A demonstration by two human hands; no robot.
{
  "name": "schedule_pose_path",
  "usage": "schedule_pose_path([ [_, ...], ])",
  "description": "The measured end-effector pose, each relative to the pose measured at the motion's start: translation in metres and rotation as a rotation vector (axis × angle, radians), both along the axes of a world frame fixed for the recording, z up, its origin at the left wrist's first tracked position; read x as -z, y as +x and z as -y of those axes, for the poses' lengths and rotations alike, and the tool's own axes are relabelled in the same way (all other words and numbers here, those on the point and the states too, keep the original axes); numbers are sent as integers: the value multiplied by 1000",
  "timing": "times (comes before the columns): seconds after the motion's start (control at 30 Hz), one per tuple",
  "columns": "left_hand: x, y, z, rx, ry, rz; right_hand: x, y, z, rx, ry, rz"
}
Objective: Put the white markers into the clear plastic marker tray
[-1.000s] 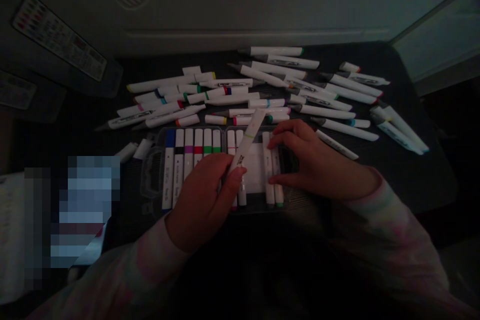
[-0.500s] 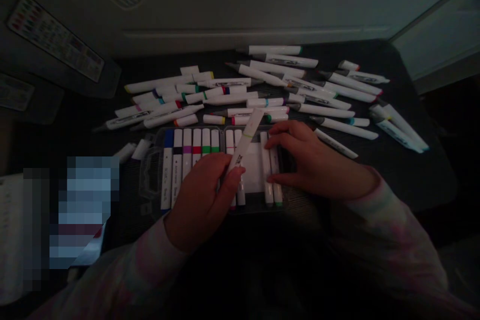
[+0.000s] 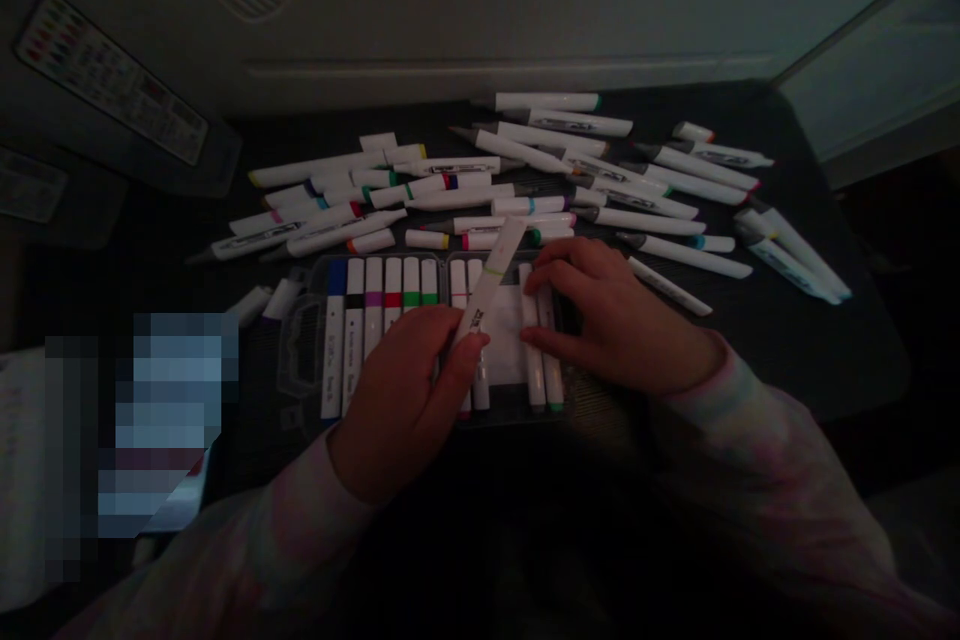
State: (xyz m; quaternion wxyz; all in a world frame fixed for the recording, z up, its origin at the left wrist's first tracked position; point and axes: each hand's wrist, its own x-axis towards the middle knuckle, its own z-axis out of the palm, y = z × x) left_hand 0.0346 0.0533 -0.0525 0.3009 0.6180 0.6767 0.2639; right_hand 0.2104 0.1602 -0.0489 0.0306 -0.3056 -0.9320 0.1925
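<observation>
My left hand [image 3: 409, 385] is closed around a white marker [image 3: 495, 270] with a thin light green band, tilted up to the right above an open clear plastic case [image 3: 300, 350]. Over the right side of that case is my right hand [image 3: 607, 310], thumb and fingers apart, the fingertips at a white marker [image 3: 532, 360] lying in it. Beside that marker lies another marker with a green end [image 3: 553, 380], partly under my fingers. In the left half, several markers stand in a row, among them a blue-capped marker [image 3: 335, 340]. My left hand hides part of the row.
Many loose markers [image 3: 592, 120] and caps [image 3: 427, 240] are spread over the dark table [image 3: 817, 350] behind the case. At the left are a pixelated lit screen [image 3: 172, 400] and a box with a colour label [image 3: 112, 75]. A pale wall [image 3: 525, 0] stands behind.
My right hand has shifted slightly left, its thumb now lying further over the markers in the case. My left hand and its marker have hardly moved.
</observation>
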Motion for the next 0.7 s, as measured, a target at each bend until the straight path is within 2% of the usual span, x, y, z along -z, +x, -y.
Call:
schedule_pose_path([
  [0.17, 0, 0, 0, 2, 2, 0, 4, -5, 3, 49, 61, -35],
  [0.4, 0, -1, 0, 12, 1, 10, -5, 7, -9, -5, -24, -166],
  [0.7, -1, 1, 0, -6, -32, 12, -5, 9, -10, -3, -80, -63],
])
